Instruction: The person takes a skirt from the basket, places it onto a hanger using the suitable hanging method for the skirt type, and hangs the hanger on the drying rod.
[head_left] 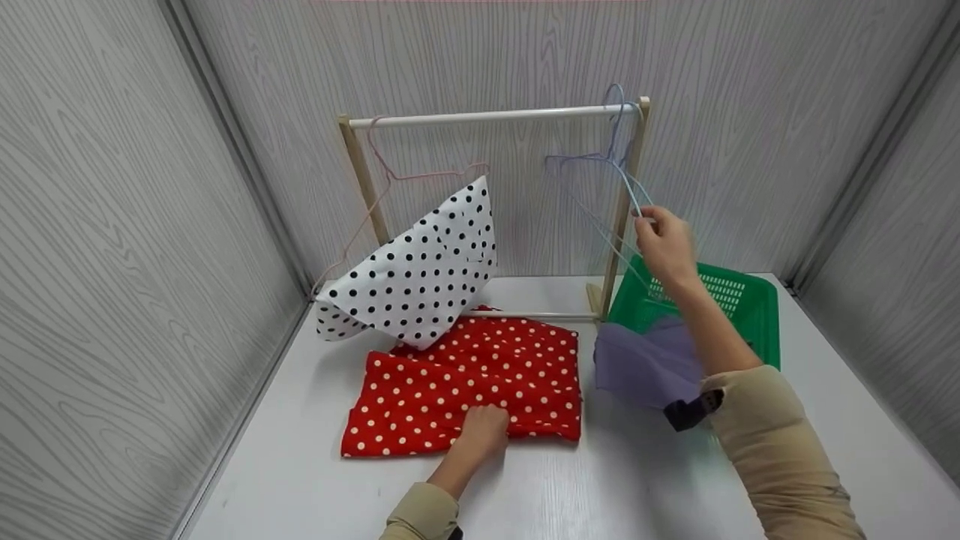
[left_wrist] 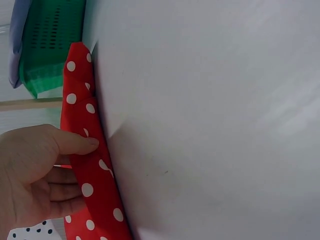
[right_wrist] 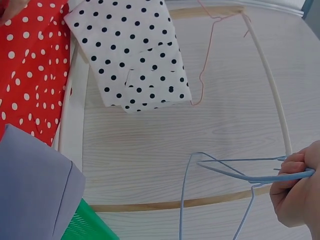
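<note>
L hand [head_left: 486,429] pinches red cloth [head_left: 465,379] nearer surface's [head_left: 300,457] L edge; R hand [head_left: 666,244] grips blue hanger [right_wrist: 270,178], both closed. Cloth prob. soft (hold hem).

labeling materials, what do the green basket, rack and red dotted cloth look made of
Green basket: likely molded plastic, smooth, evenly slotted. Rack posts: probably matte wood, from tan color; white crossbar: smooth metal or plastic. Red dotted cloth: apparently matte fabric, softly creased.

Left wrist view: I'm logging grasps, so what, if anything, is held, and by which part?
The left hand pinches the red cloth with white dots by its near edge.
</note>
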